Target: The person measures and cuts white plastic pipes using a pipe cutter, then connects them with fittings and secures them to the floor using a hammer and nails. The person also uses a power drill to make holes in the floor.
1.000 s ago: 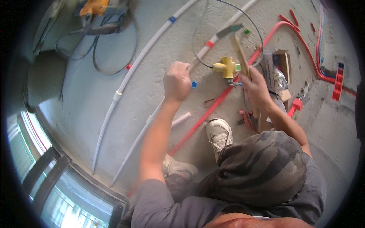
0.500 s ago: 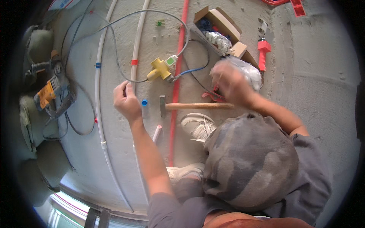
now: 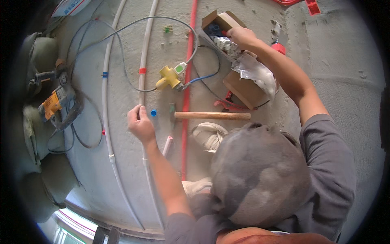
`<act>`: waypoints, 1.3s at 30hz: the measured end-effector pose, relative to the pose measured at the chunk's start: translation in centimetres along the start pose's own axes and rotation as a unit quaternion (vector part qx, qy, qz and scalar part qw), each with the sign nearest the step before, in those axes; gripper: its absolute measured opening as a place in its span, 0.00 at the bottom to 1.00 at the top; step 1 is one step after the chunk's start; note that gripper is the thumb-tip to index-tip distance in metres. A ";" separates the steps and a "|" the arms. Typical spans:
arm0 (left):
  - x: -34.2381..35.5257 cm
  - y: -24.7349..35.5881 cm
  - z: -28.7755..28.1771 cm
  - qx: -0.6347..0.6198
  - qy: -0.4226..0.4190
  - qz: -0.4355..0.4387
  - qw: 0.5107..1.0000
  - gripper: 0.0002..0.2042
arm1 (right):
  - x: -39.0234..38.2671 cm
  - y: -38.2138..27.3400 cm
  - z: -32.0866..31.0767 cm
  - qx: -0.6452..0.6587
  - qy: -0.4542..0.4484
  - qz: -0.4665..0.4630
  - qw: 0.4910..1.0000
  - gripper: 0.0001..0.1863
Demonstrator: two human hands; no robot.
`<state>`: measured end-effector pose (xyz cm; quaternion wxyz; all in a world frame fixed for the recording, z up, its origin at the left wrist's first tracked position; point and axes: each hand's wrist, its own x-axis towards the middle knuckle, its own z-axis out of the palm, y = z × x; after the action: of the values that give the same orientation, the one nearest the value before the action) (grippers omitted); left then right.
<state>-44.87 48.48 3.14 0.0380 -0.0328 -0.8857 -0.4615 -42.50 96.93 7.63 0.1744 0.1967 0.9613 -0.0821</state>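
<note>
My left hand [image 3: 141, 124] is closed, thumb against the curled fingers, at the white pipe [image 3: 147, 44] with the red band. Whatever it pinches is too hidden to make out. Just right of it stands a small blue pipe fitting [image 3: 153, 113]. My right hand [image 3: 243, 37] reaches into an open cardboard box [image 3: 230, 21] at the far right. Blue fittings [image 3: 213, 29] and a clear plastic bag of white pieces [image 3: 227, 45] lie in that box. The right fingertips are hidden there. A wooden-handled hammer [image 3: 213, 116] lies across the red pipe [image 3: 187, 81].
A yellow connector [image 3: 169, 77] with grey cables sits between the pipes. An orange power tool [image 3: 52, 105] rests at left beside sacks [image 3: 44, 55]. Another carton [image 3: 243, 91] with a plastic bag [image 3: 260, 75] and red-handled tool [image 3: 229, 105] are near my right forearm. My shoe [image 3: 209, 136] is below the hammer.
My right hand has moved away from above the nearer carton and up into the farther box. My left hand has come slightly nearer along the white pipe, still closed.
</note>
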 end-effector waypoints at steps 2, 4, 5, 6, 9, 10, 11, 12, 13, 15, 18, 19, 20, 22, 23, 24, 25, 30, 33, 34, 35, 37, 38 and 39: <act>0.0 -0.2 -0.8 -0.009 0.010 0.022 1.000 0.04 | -2.8 1.9 0.0 0.083 0.068 0.063 0.992 0.16; -0.2 -0.5 -1.5 0.001 0.010 -0.010 1.000 0.04 | -6.0 4.4 0.5 0.071 0.131 0.071 0.986 0.16; -0.3 -0.8 -1.8 -0.001 0.018 -0.024 1.000 0.04 | -7.8 5.6 1.0 0.018 0.157 0.051 0.986 0.15; -0.5 -1.1 -1.9 0.004 0.019 -0.037 0.999 0.04 | -9.1 6.6 1.2 0.030 0.085 0.075 0.993 0.15; -0.7 -1.6 -1.4 0.024 -0.011 -0.031 0.999 0.05 | -10.7 7.6 2.5 0.129 -0.110 0.243 0.955 0.15; -0.6 -1.6 -1.1 0.029 -0.021 -0.011 0.999 0.05 | -10.8 7.3 3.0 0.069 -0.074 0.189 0.977 0.18; -0.5 -1.4 -0.8 0.018 -0.028 -0.010 0.999 0.05 | -11.0 7.0 3.4 0.050 -0.068 0.146 0.986 0.19; -0.4 -1.1 -0.3 0.007 -0.034 -0.011 0.999 0.05 | -10.5 6.5 3.8 0.053 -0.070 0.169 0.982 0.20; -0.2 -0.7 0.1 -0.005 -0.041 -0.012 0.999 0.05 | -10.6 6.1 4.2 0.071 -0.078 0.171 0.980 0.22; 0.2 0.1 0.8 -0.012 -0.056 0.015 0.998 0.05 | -10.3 5.9 4.6 0.058 -0.087 0.180 0.978 0.24; -0.1 0.7 0.9 -0.017 -0.062 0.037 0.997 0.05 | -10.9 6.8 4.8 0.106 -0.070 0.150 0.980 0.18; -0.3 0.7 0.8 -0.020 -0.057 0.041 0.997 0.05 | -11.1 7.3 4.7 0.102 -0.048 0.140 0.984 0.17; -0.6 0.5 0.4 -0.020 -0.054 0.043 0.997 0.05 | -11.4 7.7 4.5 0.094 -0.047 0.131 0.986 0.16; -1.0 0.2 -0.3 -0.023 -0.056 0.016 0.998 0.04 | -12.0 8.1 3.5 0.158 -0.063 0.160 0.972 0.17; -1.0 0.2 -0.7 -0.035 -0.055 0.011 0.998 0.04 | -12.3 8.0 2.7 0.215 -0.044 0.180 0.959 0.18; -0.9 0.4 -1.0 -0.026 -0.053 -0.011 0.998 0.05 | -12.7 7.5 1.8 0.264 0.030 0.154 0.952 0.17; -0.9 0.9 -1.1 -0.033 -0.052 -0.006 0.998 0.05 | -13.3 6.6 0.9 0.295 0.096 0.170 0.935 0.16; -1.4 7.4 -0.2 -0.151 -0.112 0.092 0.978 0.10 | -14.9 -4.1 -3.8 0.570 -0.026 0.016 0.821 0.12; -2.6 11.6 0.6 -0.367 -0.194 -0.046 0.909 0.13 | -14.5 -12.9 -3.4 0.592 -0.199 -0.113 0.773 0.12; -2.2 11.9 0.0 -0.380 -0.206 -0.053 0.900 0.13 | -14.3 -15.3 -3.0 0.597 -0.226 -0.109 0.762 0.11; -2.0 12.1 -0.5 -0.394 -0.222 -0.059 0.890 0.13 | -14.2 -17.0 -2.6 0.619 -0.253 -0.129 0.733 0.11; -1.6 11.6 -1.6 -0.421 -0.239 -0.086 0.871 0.14 | -13.6 -19.3 -1.7 0.640 -0.271 -0.129 0.707 0.11; -1.5 11.1 -2.3 -0.432 -0.238 -0.105 0.863 0.14 | -13.2 -20.0 -1.1 0.649 -0.279 -0.121 0.698 0.11; -1.3 10.5 -2.8 -0.444 -0.239 -0.125 0.855 0.14 | -12.8 -20.5 -0.6 0.644 -0.280 -0.137 0.698 0.11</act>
<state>-42.45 52.16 13.14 -0.2512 -0.0441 -0.5654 -0.7844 -39.94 73.97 14.70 0.2525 0.0947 0.5968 -0.7557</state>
